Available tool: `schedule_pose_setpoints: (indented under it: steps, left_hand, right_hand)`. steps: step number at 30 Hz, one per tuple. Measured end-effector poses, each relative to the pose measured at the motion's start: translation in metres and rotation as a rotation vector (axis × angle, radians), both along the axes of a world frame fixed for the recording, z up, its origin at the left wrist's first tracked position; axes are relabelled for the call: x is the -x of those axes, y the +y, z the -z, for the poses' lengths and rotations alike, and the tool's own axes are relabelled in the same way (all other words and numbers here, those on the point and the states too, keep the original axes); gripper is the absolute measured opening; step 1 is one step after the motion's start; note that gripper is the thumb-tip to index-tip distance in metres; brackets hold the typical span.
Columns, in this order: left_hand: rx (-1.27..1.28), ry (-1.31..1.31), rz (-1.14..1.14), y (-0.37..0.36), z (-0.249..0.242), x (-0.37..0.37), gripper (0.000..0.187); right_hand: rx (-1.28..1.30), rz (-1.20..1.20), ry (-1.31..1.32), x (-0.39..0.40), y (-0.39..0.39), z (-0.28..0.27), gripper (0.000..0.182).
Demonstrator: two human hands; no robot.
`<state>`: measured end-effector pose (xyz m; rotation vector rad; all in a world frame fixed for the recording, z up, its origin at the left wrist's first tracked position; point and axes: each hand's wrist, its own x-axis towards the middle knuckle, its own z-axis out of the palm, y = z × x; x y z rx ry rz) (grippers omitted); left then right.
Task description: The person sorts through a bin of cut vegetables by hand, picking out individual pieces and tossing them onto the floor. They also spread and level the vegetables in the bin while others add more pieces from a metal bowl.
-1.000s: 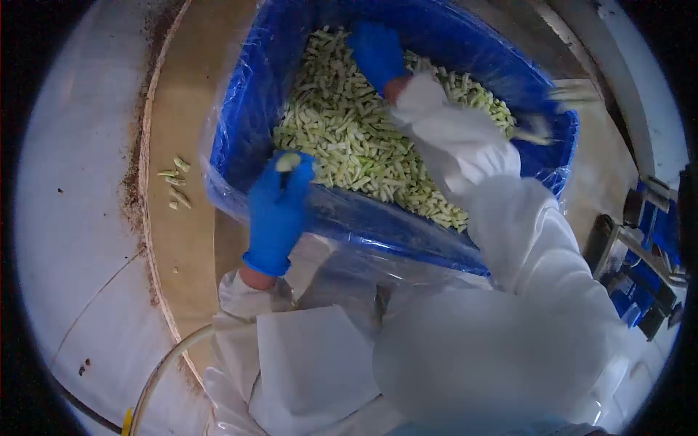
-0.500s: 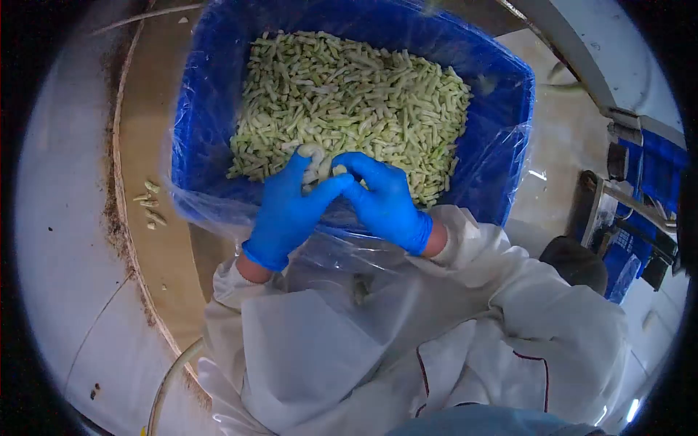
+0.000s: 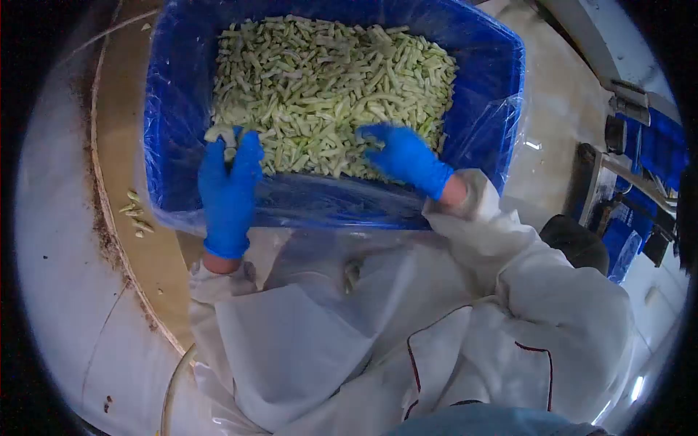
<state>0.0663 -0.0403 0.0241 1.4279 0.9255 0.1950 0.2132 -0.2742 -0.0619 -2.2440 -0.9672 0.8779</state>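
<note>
Pale green cut vegetable pieces (image 3: 327, 87) fill much of a blue crate (image 3: 483, 156) lined with clear plastic film. At the crate's near left, my left hand (image 3: 231, 182) in a blue glove holds a pale curved piece (image 3: 220, 134) between thumb and fingers. My right hand (image 3: 408, 158), also gloved in blue, is over the near right part of the pile with its fingers spread and slightly blurred. I can make out nothing in it.
A few loose pieces (image 3: 136, 214) lie on the brown surface (image 3: 156, 251) left of the crate. White sleeves and an apron (image 3: 298, 349) are below. Blue objects and a metal bar (image 3: 636, 182) stand at the right.
My hands, close together over the near edge of the pile before, have moved apart, the left one to the left and the right one to the right. The crate appears slightly higher and further left.
</note>
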Motion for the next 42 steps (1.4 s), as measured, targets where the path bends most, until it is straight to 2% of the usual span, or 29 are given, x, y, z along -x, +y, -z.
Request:
schedule_pose_setpoints:
  steps: [2,5,9,12,14,17,20,21,24,27,30,33,35,36,38,42]
  left_hand:
    - [-0.087,-0.039,-0.002,0.003,0.005,0.001,0.01]
    - [-0.158,-0.125,0.007,0.002,0.013,-0.002,0.011]
    - [-0.141,-0.083,0.085,0.006,0.017,0.001,0.024]
    - [-0.09,-0.022,0.042,-0.001,0.023,0.001,0.022]
    - [-0.233,-0.015,0.166,-0.005,0.021,-0.002,0.022]
    - [-0.38,-0.036,0.316,-0.009,0.014,-0.005,0.023]
    - [-0.56,-0.19,0.492,-0.022,0.012,-0.009,0.027]
    - [-0.643,-0.267,0.561,-0.025,0.011,-0.012,0.029]
    - [-0.987,-0.013,0.981,-0.038,-0.001,-0.013,0.039]
    - [-1.241,-0.015,0.929,-0.035,0.002,-0.012,0.031]
    - [-1.154,0.109,1.022,-0.037,-0.004,-0.011,0.021]
    - [-1.002,0.176,1.058,-0.034,-0.006,-0.012,0.025]
    - [-1.039,0.154,1.073,-0.032,-0.01,-0.01,0.026]
    - [-1.058,0.142,1.079,-0.031,-0.013,-0.008,0.027]
    - [-0.899,-0.026,1.02,-0.029,-0.021,-0.006,0.029]
    - [-0.729,-0.233,0.949,-0.036,-0.03,0.001,0.034]
  right_hand:
    - [0.224,0.154,-0.349,-0.033,-0.009,0.028,0.029]
    - [0.141,0.147,-0.726,-0.055,-0.004,0.054,0.028]
    - [0.285,0.081,-0.635,-0.058,0.001,0.065,0.026]
    - [0.371,-0.025,-0.669,-0.059,-0.003,0.063,0.024]
    - [0.365,-0.103,-0.694,-0.059,-0.006,0.066,0.022]
    - [0.285,-0.041,-0.54,-0.049,0.0,0.049,0.023]
    - [0.06,0.097,-0.031,-0.007,0.011,-0.002,0.03]
    - [0.012,0.04,0.045,0.006,0.017,-0.021,0.03]
    - [-0.112,-0.085,0.242,0.028,0.035,-0.059,0.032]
    - [-0.166,-0.125,0.342,0.03,0.037,-0.066,0.033]
    - [-0.205,-0.193,0.393,0.026,0.039,-0.071,0.032]
    - [-0.195,-0.262,0.448,0.014,0.046,-0.088,0.031]
    - [-0.175,-0.306,0.478,0.003,0.049,-0.091,0.032]
    - [-0.169,-0.3,0.605,0.0,0.048,-0.092,0.032]
    - [-0.153,-0.285,0.861,-0.005,0.044,-0.093,0.033]
    - [-0.277,0.006,1.274,0.012,0.023,-0.097,0.036]
